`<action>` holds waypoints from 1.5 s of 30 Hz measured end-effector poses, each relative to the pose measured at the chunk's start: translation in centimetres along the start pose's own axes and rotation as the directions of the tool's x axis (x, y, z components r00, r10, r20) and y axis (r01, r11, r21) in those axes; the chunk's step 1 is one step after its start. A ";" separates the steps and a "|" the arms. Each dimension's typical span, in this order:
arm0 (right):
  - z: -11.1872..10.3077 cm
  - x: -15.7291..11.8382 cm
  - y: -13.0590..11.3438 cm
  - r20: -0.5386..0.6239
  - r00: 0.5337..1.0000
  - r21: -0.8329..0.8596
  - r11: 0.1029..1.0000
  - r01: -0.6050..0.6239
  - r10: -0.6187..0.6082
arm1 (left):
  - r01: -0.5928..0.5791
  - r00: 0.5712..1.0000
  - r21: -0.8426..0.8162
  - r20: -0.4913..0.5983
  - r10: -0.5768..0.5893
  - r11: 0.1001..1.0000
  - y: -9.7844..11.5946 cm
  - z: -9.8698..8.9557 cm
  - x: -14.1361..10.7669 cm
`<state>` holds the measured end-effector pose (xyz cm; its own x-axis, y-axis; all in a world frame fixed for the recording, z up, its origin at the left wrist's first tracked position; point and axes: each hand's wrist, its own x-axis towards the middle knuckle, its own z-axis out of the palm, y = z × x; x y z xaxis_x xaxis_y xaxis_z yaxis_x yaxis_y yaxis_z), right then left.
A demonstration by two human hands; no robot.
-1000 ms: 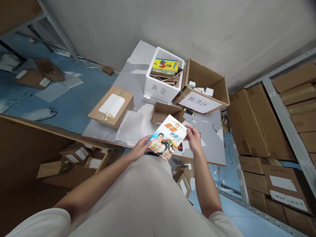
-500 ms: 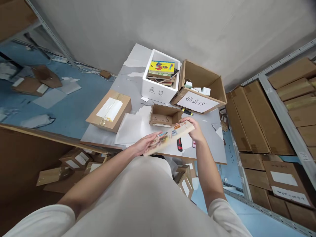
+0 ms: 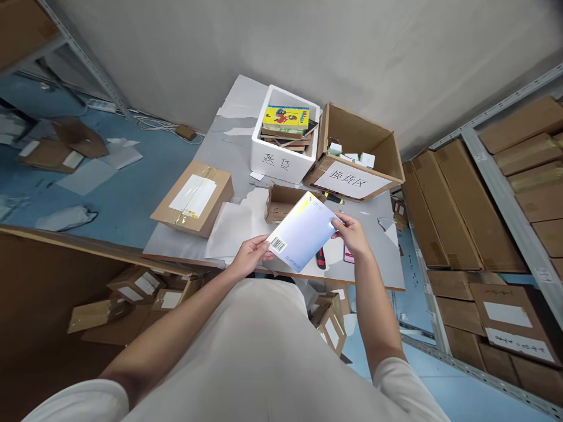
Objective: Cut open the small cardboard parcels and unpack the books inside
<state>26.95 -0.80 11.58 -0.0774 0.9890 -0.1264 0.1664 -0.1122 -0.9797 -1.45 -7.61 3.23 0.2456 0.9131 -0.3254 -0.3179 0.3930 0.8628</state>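
A thin book (image 3: 301, 234) with a pale blue back cover and a barcode is held up over the front of the table, tilted. My left hand (image 3: 251, 256) pinches its lower left corner by the barcode. My right hand (image 3: 350, 233) grips its right edge, thumb on the cover. Behind the book stands a small open cardboard box (image 3: 281, 202), partly hidden by it. A black and red box cutter (image 3: 321, 258) lies just below the book's right side, and a phone (image 3: 348, 254) lies partly under my right wrist.
A white foam box (image 3: 281, 161) of books and an open carton (image 3: 365, 149) with small white boxes stand at the back of the table (image 3: 206, 143). A taped parcel (image 3: 193, 196) sits left, beside white paper (image 3: 229, 228). Shelves of cartons (image 3: 479, 205) rise on the right.
The book has turned over in my hands, from its illustrated side to the pale blue back cover with the barcode. Both hands still hold it.
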 end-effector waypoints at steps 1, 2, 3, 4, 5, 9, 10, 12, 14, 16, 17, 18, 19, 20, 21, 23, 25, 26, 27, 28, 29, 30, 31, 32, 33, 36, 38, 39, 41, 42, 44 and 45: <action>-0.2 -0.1 0.1 0.009 1.000 0.020 1.000 0.011 -0.011 | 0.005 1.000 -0.027 -0.005 -0.005 1.000 0.1 0.0 0.0; -0.3 -0.2 0.1 0.026 0.999 0.050 0.998 0.023 -0.024 | 0.014 1.000 -0.063 -0.004 -0.015 0.998 0.1 0.0 0.0; -0.4 -0.3 0.0 0.047 0.998 0.088 0.995 0.036 -0.040 | 0.033 0.999 -0.106 0.007 -0.032 0.994 0.3 -0.1 0.0; -0.5 -0.4 -0.1 0.063 0.996 0.122 0.991 0.054 -0.062 | 0.063 0.998 -0.151 0.033 -0.059 0.986 0.4 0.0 0.1; -0.4 -0.5 -0.4 0.065 0.994 0.142 0.986 0.083 -0.093 | 0.103 0.993 -0.197 0.072 -0.090 0.975 0.5 0.0 0.1; 0.9 -0.1 -1.9 0.056 0.966 0.039 0.968 0.250 -0.251 | 0.327 0.922 -0.309 0.310 -0.231 0.893 1.1 0.9 0.2; 1.3 0.0 -2.3 0.082 0.961 0.020 0.964 0.264 -0.265 | 0.371 0.899 -0.311 0.356 -0.255 0.875 1.2 1.3 0.2; 2.0 0.4 -2.6 0.159 0.959 0.048 0.972 0.230 -0.235 | 0.416 0.870 -0.294 0.402 -0.284 0.860 1.3 1.8 0.3; 2.2 0.7 -2.6 0.197 0.965 0.102 0.982 0.157 -0.175 | 0.403 0.876 -0.276 0.391 -0.281 0.872 1.3 1.7 0.2; 1.9 1.0 -2.2 0.191 0.976 0.107 0.990 0.089 -0.108 | 0.367 0.897 -0.277 0.357 -0.259 0.888 1.1 1.1 0.2; 1.6 1.1 -2.0 0.182 0.981 0.083 0.995 0.059 -0.073 | 0.348 0.908 -0.286 0.338 -0.246 0.893 0.9 0.6 0.2; 1.3 1.3 -1.8 0.170 0.985 0.053 0.998 0.030 -0.039 | 0.327 0.920 -0.298 0.316 -0.231 0.897 0.6 0.1 0.1; 1.0 1.4 -1.6 0.159 0.987 0.026 1.000 0.001 -0.005 | 0.299 0.934 -0.302 0.287 -0.213 0.905 0.3 -0.4 0.0; 0.8 1.6 -1.4 0.147 0.989 0.009 1.000 -0.028 0.026 | 0.266 0.948 -0.291 0.254 -0.193 0.919 0.0 -0.8 0.0; 0.6 1.7 -1.3 0.135 0.990 0.003 0.999 -0.053 0.052 | 0.229 0.961 -0.268 0.217 -0.173 0.936 -0.4 -1.2 -0.1; 0.4 2.1 -1.0 0.108 0.991 0.022 0.996 -0.088 0.085 | 0.162 0.980 -0.205 0.151 -0.132 0.965 -1.0 -1.4 -0.2; 0.4 2.6 -0.7 0.093 0.991 0.047 0.994 -0.103 0.098 | 0.126 0.987 -0.185 0.120 -0.104 0.975 -1.4 -1.3 -0.2; 0.5 2.8 -0.5 0.090 0.991 0.057 0.993 -0.106 0.101 | 0.120 0.988 -0.198 0.118 -0.098 0.973 -1.4 -1.1 -0.2; 0.5 3.0 -0.4 0.089 0.991 0.067 0.992 -0.108 0.102 | 0.120 0.988 -0.215 0.121 -0.095 0.969 -1.4 -0.9 -0.1; 0.5 3.3 -0.3 0.091 0.991 0.077 0.991 -0.110 0.103 | 0.123 0.987 -0.229 0.128 -0.095 0.966 -1.3 -0.7 -0.1; 0.4 3.5 -0.2 0.093 0.991 0.087 0.990 -0.109 0.101 | 0.127 0.986 -0.240 0.133 -0.097 0.963 -1.1 -0.6 0.0; 0.4 3.7 -0.2 0.095 0.991 0.097 0.990 -0.106 0.096 | 0.131 0.986 -0.247 0.137 -0.099 0.960 -1.0 -0.5 0.2; 0.3 3.8 -0.1 0.096 0.991 0.106 0.989 -0.103 0.093 | 0.134 0.985 -0.252 0.139 -0.101 0.958 -0.8 -0.4 0.3; 0.2 4.0 -0.1 0.102 0.990 0.111 0.988 -0.106 0.095 | 0.136 0.985 -0.256 0.141 -0.102 0.957 -0.7 -0.4 0.5; 0.1 4.2 -0.1 0.115 0.988 0.110 0.987 -0.116 0.104 | 0.135 0.985 -0.259 0.140 -0.101 0.956 -0.7 -0.5 0.7; 0.1 4.8 -0.4 0.176 0.972 0.077 0.983 -0.168 0.153 | 0.132 0.987 -0.263 0.129 -0.100 0.956 -0.5 -0.5 1.3; 0.4 5.6 -0.7 0.194 0.969 0.058 0.984 -0.169 0.155 | 0.133 0.988 -0.264 0.113 -0.106 0.955 -0.2 -0.4 1.8; 0.5 6.1 -1.0 0.188 0.972 0.057 0.986 -0.154 0.141 | 0.133 0.989 -0.267 0.101 -0.110 0.954 0.0 -0.3 2.2; 0.9 7.8 -1.8 0.153 0.983 0.065 0.992 -0.109 0.098 | 0.115 0.993 -0.276 0.069 -0.099 0.954 0.6 -0.1 3.0; 1.0 9.0 -2.3 0.132 0.988 0.071 0.994 -0.085 0.075 | 0.097 0.995 -0.274 0.053 -0.085 0.957 0.9 -0.2 3.4; 1.2 12.1 -3.4 0.085 0.996 0.092 0.995 -0.035 0.027 | 0.047 0.999 -0.219 0.004 -0.047 0.975 1.4 -0.8 4.0; 1.3 14.0 -4.0 0.054 0.999 0.111 0.994 -0.002 -0.004 | 0.016 0.999 -0.143 -0.046 -0.023 0.990 1.4 -1.3 4.3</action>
<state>23.96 13.36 13.50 -0.1307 0.9828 -0.1307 0.0563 -0.1243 -0.9907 -2.08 -3.03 2.54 0.2103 0.9080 -0.3623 -0.4417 0.4189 0.7934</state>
